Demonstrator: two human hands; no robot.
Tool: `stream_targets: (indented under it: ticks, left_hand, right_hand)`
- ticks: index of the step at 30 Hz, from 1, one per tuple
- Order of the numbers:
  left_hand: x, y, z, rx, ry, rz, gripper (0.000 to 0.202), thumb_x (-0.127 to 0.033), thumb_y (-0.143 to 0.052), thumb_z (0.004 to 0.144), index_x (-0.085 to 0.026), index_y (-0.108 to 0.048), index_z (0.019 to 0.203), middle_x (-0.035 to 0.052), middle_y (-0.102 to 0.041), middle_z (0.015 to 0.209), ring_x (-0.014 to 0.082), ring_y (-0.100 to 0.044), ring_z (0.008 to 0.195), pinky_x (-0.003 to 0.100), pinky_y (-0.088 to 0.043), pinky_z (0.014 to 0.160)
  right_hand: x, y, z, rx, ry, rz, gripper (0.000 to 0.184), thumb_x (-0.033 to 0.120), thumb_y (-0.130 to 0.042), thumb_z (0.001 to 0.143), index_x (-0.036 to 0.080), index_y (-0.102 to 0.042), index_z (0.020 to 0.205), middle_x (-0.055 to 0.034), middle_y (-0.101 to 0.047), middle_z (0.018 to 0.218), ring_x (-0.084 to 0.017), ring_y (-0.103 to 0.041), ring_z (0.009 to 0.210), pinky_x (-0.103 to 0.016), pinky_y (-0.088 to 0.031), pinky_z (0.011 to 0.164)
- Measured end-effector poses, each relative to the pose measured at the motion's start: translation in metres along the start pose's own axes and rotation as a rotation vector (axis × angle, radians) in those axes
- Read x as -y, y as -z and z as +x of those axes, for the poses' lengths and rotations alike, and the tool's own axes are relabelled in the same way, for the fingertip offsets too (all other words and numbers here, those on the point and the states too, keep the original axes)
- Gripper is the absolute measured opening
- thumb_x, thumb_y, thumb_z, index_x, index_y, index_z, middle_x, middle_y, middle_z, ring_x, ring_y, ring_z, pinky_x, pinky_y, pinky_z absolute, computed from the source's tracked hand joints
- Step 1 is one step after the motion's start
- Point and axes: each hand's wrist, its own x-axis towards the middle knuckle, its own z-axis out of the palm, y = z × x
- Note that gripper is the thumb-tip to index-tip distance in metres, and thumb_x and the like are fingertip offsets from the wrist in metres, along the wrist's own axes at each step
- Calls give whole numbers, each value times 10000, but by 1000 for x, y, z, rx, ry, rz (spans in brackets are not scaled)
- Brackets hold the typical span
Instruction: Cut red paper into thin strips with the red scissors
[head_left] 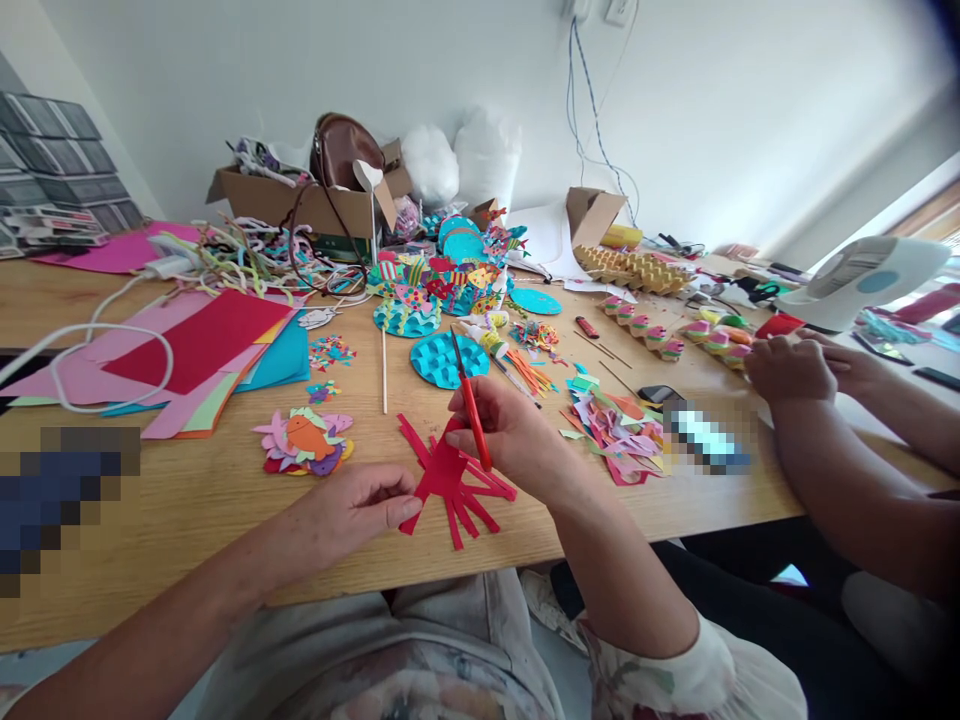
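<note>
A red paper piece (447, 470) with several narrow strips fanning out is in front of me, near the table's front edge. My left hand (367, 508) pinches the end of one strip at its lower left. In my right hand (504, 428) are red-handled scissors (472, 415), seen edge-on, with the thin dark tip pointing away from me. The fingertips of that hand touch the paper's upper edge. Left of the paper lies a pile of coloured paper fish cutouts (306, 440). Just beyond sits a round blue wavy paper piece (442, 360).
Coloured paper sheets (202, 340) and a white cable (112, 408) lie left. Paper scraps (619, 430) and a phone (705, 438) lie right, beside another person's hands (795, 370). Finished paper fish decorations (442, 280) and a cardboard box (262, 205) stand behind.
</note>
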Motion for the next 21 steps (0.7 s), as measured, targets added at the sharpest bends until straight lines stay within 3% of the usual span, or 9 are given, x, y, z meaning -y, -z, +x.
stream_targets:
  ticks: [4, 9, 21]
  left_hand:
    - [-8, -1, 4, -83, -19, -100, 223, -369, -439, 780, -173, -539, 741, -13, -525, 695, 143, -479, 658, 232, -364, 583]
    - [-7, -8, 14, -196, -45, -124, 205, -337, -441, 734, -188, -435, 592, -40, -413, 582, 120, -395, 570, 230, -325, 527]
    - [-4, -10, 13, -180, -55, -201, 225, -317, -452, 728, -197, -382, 551, -52, -365, 553, 107, -336, 538, 222, -272, 495]
  right_hand:
    - [-1, -4, -1, 34, 29, 1, 183, 133, -588, 619, 201, -449, 716, 78, -431, 576, -100, -469, 554, -218, -355, 492]
    - [-2, -7, 0, 26, 26, 17, 226, 184, -636, 602, 204, -431, 695, 74, -426, 582, -109, -473, 568, -231, -368, 509]
    - [1, -10, -2, 19, -26, 108, 289, 225, -676, 563, 205, -419, 694, 79, -410, 588, -109, -471, 575, -235, -357, 520]
